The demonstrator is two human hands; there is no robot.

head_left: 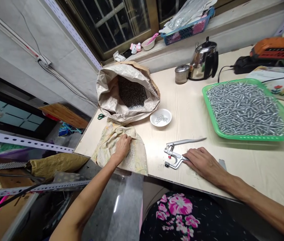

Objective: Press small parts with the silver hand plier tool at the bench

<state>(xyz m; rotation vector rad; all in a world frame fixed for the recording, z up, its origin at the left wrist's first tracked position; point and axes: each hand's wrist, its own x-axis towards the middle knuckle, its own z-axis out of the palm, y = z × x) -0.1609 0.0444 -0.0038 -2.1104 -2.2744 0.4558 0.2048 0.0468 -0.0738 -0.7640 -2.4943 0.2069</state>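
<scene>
My left hand (pixel 123 146) lies on a crumpled, patterned cloth (pixel 138 157) that hangs slightly over the table's front edge. Its fingers are curled down into the folds, and what they pinch is hidden. My right hand (pixel 203 164) rests on the table with its fingers closed over the lower handle of silver hand pliers (pixel 177 159). These pliers have a C-shaped jaw, a spring and a small red tip; their upper handle stands apart from the lower one. Behind the cloth sits a white bowl (pixel 161 117) with several small metal pins in it.
An open sack (pixel 106 100) of small metal parts stands at the back left. On the right is a green basket (pixel 213 124) heaped with metal pins. Farther back are a kettle (pixel 202 63), a lidded jar (pixel 181 74) and an orange battery (pixel 275 48). Green-handled scissors (pixel 101 116) lie beside the sack.
</scene>
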